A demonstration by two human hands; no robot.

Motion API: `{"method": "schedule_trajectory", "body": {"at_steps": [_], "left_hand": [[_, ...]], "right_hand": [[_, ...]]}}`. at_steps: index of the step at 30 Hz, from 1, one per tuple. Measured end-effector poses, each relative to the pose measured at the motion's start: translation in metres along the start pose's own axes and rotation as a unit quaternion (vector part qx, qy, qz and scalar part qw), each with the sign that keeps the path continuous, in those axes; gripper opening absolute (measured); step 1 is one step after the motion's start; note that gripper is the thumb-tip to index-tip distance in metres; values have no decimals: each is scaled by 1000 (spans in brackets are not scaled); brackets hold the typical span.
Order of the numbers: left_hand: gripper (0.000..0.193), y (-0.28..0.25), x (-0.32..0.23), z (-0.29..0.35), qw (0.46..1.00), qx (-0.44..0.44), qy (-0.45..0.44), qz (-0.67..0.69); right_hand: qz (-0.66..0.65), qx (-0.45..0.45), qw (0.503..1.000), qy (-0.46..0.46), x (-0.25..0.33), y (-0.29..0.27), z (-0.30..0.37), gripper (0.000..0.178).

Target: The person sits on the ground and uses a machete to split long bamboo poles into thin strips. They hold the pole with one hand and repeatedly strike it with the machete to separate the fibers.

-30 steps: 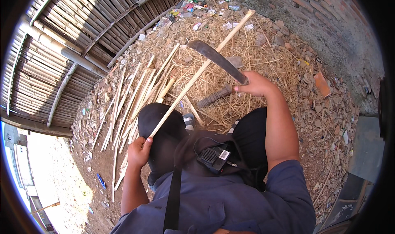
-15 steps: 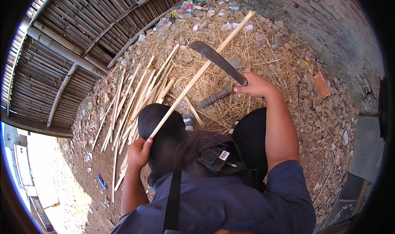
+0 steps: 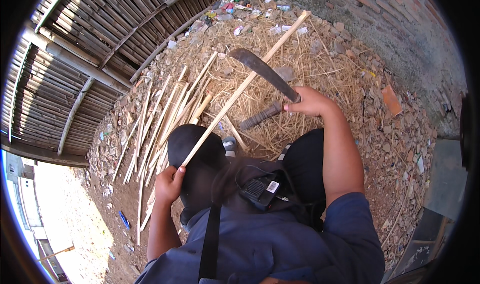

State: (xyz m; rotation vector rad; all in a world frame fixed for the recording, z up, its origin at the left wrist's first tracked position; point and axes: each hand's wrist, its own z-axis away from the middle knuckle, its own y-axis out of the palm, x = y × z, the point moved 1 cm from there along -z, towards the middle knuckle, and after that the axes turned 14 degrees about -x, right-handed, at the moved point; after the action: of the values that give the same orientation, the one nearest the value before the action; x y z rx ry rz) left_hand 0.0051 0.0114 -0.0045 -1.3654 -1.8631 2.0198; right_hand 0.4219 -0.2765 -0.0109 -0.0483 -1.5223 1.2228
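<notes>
My left hand (image 3: 170, 183) is closed round the near end of a long pale bamboo strip (image 3: 227, 106), which slants up and away to the right over my knee. My right hand (image 3: 311, 102) grips a machete (image 3: 265, 73) with a dark, hooked blade. The blade lies across the strip at about its middle, its tip past the strip's left side; whether they touch I cannot tell. Below the blade, a ribbed brown rod (image 3: 261, 117) lies on the ground near my right hand. Several split strips (image 3: 170, 114) are piled to the left of my knee.
Straw-like shavings (image 3: 300, 59) cover the rubble ground ahead. A bamboo-slat wall (image 3: 65, 89) stands on the left, a brick wall (image 3: 385, 29) at the far right. A brick piece (image 3: 391, 100) lies to the right, and a blue object (image 3: 124, 219) at the lower left. A black device (image 3: 260, 190) rests at my waist.
Almost nothing differs. My right hand and the machete have shifted very slightly, and both hands keep their hold.
</notes>
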Motion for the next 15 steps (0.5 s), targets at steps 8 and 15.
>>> {"method": "schedule_trajectory", "body": {"at_steps": [8, 15], "left_hand": [[58, -2, -4, 0, 1000, 4, 10, 0], [56, 0, 1, 0, 1000, 8, 0, 15]], "right_hand": [[-1, 14, 1000, -15, -2, 1, -2, 47], [8, 27, 999, -18, -10, 6, -7, 46]]}}
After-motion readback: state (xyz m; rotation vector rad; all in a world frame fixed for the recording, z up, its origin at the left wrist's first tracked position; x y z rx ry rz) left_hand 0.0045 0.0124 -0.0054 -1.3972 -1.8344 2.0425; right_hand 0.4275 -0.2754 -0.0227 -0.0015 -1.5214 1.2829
